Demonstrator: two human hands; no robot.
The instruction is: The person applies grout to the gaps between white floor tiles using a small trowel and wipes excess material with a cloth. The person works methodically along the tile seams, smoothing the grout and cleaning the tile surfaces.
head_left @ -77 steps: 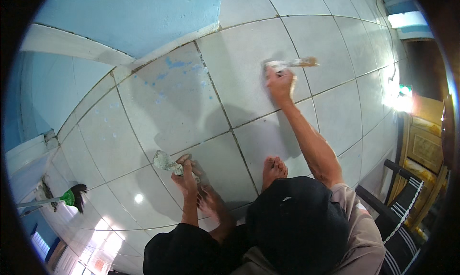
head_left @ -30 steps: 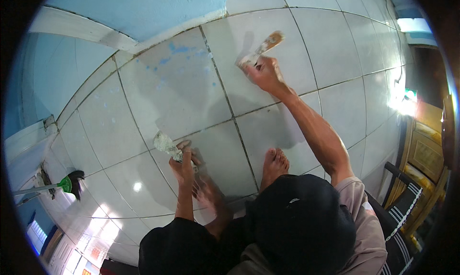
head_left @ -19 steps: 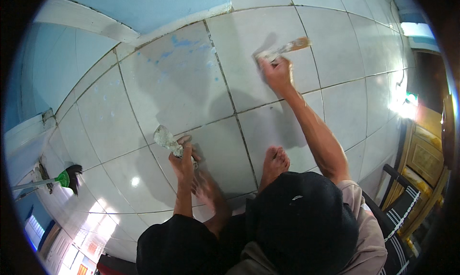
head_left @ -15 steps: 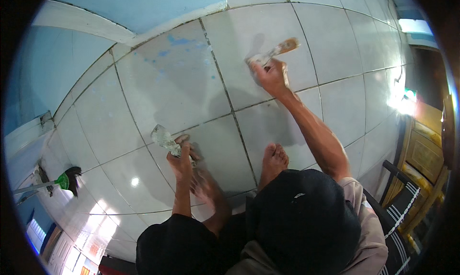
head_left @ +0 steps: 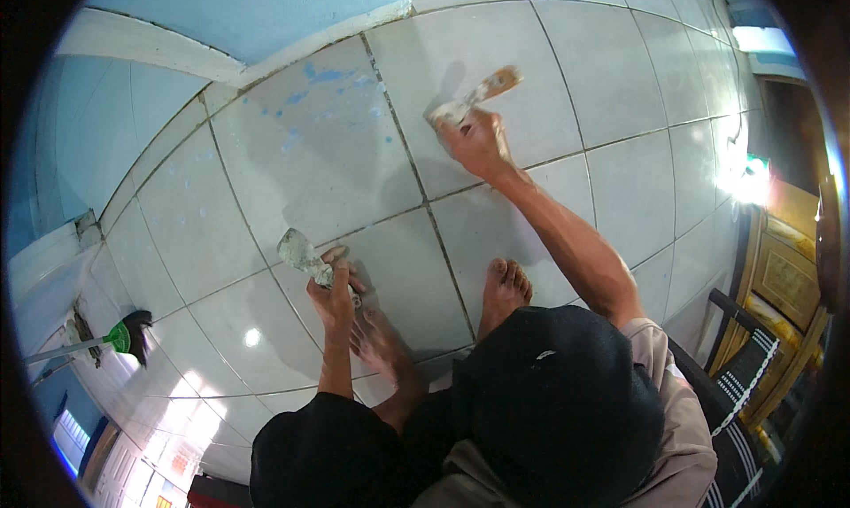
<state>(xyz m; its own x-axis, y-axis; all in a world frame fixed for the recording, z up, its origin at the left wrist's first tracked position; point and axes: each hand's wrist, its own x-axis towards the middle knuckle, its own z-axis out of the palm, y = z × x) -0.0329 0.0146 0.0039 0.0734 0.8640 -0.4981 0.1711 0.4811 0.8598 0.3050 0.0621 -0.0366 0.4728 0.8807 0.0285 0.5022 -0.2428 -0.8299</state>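
Observation:
My right hand (head_left: 481, 145) is closed around a putty knife (head_left: 485, 89) smeared with white. Its brown handle end points up and to the right, while its pale lower end is near the floor tile; the fingers partly hide it. Closer to my feet, my left hand (head_left: 333, 288) grips a small trowel (head_left: 299, 251) with a broad, crusted grey-white blade that points away from me. Blue paint spots (head_left: 329, 76) mark the pale floor tiles (head_left: 292, 180) left of the right hand. Whether the knife's edge touches the tile, I cannot tell.
A light blue wall (head_left: 292, 12) with a white base stands at the far left. A green broom (head_left: 122, 336) with dark bristles is at the left. My bare feet (head_left: 506, 291) are on the tiles. A black chair (head_left: 744, 357) and a wooden cabinet (head_left: 788, 278) are at the right.
My right hand has moved left with the putty knife. My left hand and its trowel are nearly where they were.

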